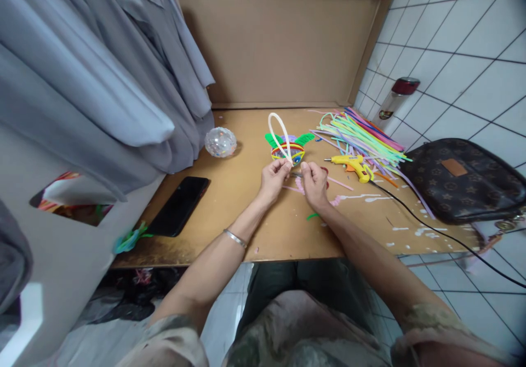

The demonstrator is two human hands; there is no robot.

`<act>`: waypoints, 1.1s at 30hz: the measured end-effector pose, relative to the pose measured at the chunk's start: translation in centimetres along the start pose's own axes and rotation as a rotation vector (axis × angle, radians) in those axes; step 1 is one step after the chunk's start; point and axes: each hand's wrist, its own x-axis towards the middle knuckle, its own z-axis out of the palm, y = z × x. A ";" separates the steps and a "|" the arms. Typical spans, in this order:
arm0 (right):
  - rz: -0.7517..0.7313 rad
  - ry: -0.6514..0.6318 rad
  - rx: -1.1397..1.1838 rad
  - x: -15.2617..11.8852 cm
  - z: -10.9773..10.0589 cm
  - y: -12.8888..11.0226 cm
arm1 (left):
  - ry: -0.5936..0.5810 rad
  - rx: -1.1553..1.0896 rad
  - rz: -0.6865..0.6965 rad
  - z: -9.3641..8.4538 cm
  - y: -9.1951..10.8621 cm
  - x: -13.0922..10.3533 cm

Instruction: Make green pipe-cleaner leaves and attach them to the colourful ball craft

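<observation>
My left hand (275,179) pinches the lower end of a white pipe cleaner (272,123), which is bent into a tall narrow loop. Close by on the right, my right hand (314,183) is closed, its fingertips pressed together; what they hold is hidden. Red-handled scissors (327,173) show at this hand, mostly covered by it, and I cannot tell whether they are held or lie under it. Just behind the hands sits a colourful fish-like craft (278,151) with green fins and red and yellow bands. Pink pipe cleaner pieces (299,186) lie beneath the hands.
A yellow glue gun (349,163) with a black cord lies right, before a heap of coloured pipe cleaners (361,134). A brown bag (460,181) and a bottle (395,101) stand farther right. Left are a clear ball (221,142), a black phone (178,206) and a grey curtain (135,82).
</observation>
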 end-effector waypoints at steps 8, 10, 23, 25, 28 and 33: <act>0.062 -0.149 0.150 0.5 0.0 0.6 | -0.116 0.441 0.258 -0.4 0.3 -0.7; 0.085 -0.092 0.175 0.6 0.1 0.9 | -0.132 0.523 0.289 -0.4 0.4 -0.8; 0.429 -0.013 0.566 1.2 -0.1 -0.7 | -0.150 0.346 -0.049 -0.5 -0.5 -0.1; 0.424 -0.011 0.559 1.3 -0.1 -0.7 | -0.190 0.339 -0.066 -0.2 -0.2 -0.5; 0.416 -0.001 0.532 1.3 0.0 -0.7 | -0.191 0.331 -0.058 0.2 -0.1 -0.8; 0.391 -0.039 0.474 1.2 -0.1 -1.1 | -0.165 0.382 0.020 0.2 -0.3 -0.9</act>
